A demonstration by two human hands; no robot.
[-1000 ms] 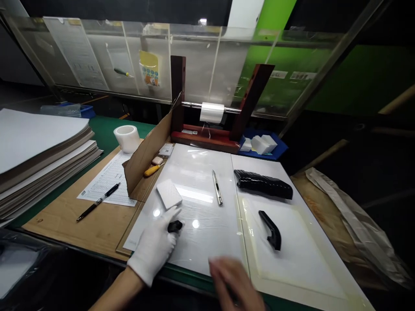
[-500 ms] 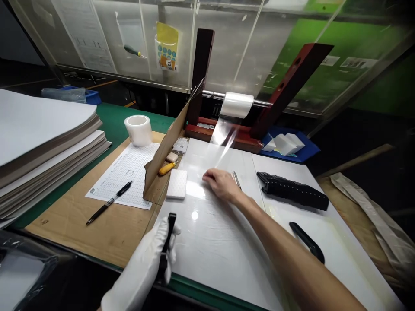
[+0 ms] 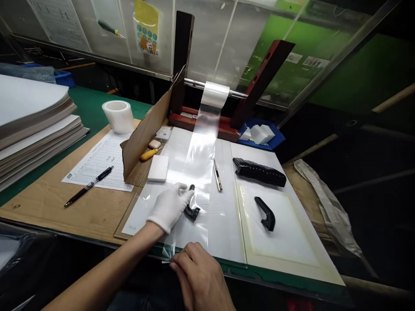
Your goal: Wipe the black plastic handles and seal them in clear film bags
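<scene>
My left hand [image 3: 170, 206], in a white glove, has its fingers closed on a curved black part [image 3: 192, 207] lying over the clear film on the white board. At the table's front edge my bare right hand [image 3: 202, 274] pinches the end of the clear film [image 3: 202, 149]. The film runs from a roll [image 3: 216, 93] on a metal bar down across the board [image 3: 227, 233]. Right of the film lies a cutter knife [image 3: 217, 175]. A white pad [image 3: 158, 168] is behind my left hand.
On the right are a second curved black part [image 3: 266, 214], several stacked black parts [image 3: 259, 172] and a blue bin [image 3: 275, 140] of white pieces. Leftward are an upright cardboard piece [image 3: 149, 125], a tape roll [image 3: 118, 116], a pen [image 3: 88, 186], a printed sheet and a paper stack [image 3: 35, 116].
My right hand has pulled the film toward me to the front edge. My left hand has moved forward and laid the black part over the film. The view has shifted right.
</scene>
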